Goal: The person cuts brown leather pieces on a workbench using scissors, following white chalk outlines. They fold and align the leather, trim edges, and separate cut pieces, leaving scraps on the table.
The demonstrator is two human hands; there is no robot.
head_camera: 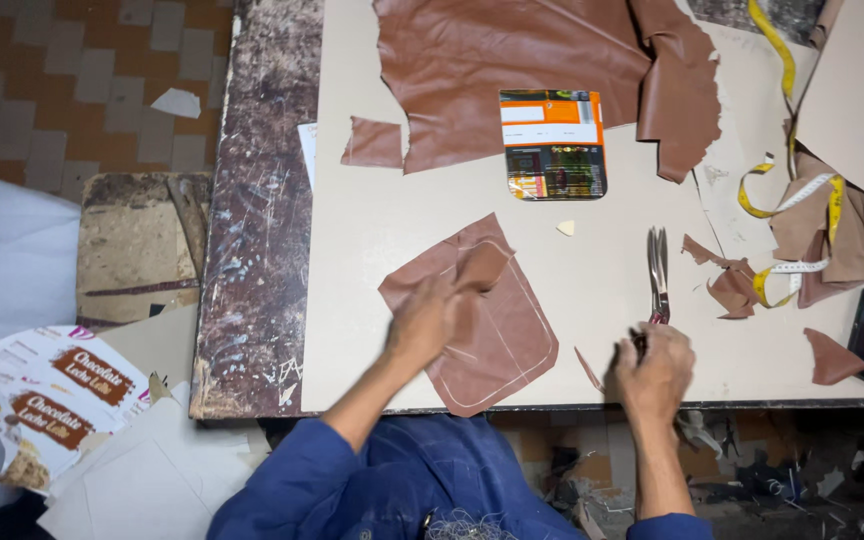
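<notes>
Roughly, table: pale board.
Leather piece: lay at six o'clock, chalk outline showing.
Left hand: fingers pinched its upper flap; best held taut.
Right hand: fingers curled around the scissors handles, blades toward twelve.

Left hand rests on a marked brown leather piece, lifting its upper flap. Right hand grips the handles of scissors, lying flat on the beige worktable. Yellow measuring tape and leather scraps lie nearby.
</notes>
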